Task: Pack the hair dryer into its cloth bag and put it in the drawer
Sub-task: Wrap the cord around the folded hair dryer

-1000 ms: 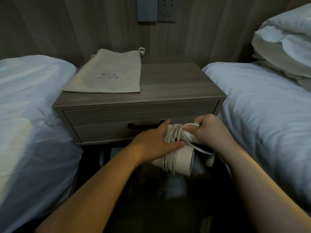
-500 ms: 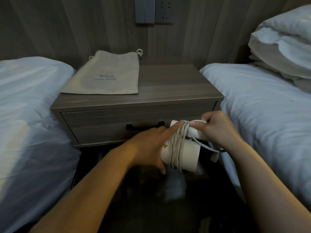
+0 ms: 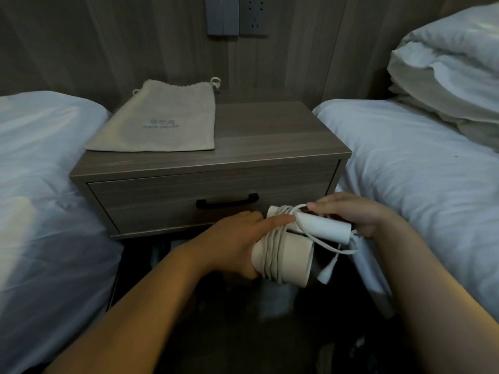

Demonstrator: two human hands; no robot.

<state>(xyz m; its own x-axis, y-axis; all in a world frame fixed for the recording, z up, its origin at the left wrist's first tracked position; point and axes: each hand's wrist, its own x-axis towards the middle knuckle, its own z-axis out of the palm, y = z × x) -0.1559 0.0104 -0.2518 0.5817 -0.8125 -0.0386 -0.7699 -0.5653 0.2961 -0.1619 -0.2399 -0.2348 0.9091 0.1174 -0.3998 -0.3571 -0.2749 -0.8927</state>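
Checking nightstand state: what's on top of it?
A flat beige drawstring cloth bag lies on the grey wooden nightstand, left side. Anything beneath the bag is hidden.

Cloth bag (image 3: 159, 122) on nightstand (image 3: 270, 147), drawer (image 3: 162, 203) below, between beds (image 3: 410, 163).

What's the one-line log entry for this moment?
left hand: holds dryer | right hand: pinches cord | bag: on nightstand | drawer: shut

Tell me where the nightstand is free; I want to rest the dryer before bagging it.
Bare: the right half of the nightstand top, between the cloth bag, the wall and the right bed. The bag fills the left half. Crowded: before the drawer handle, where left hand and right hand grip the hair dryer.
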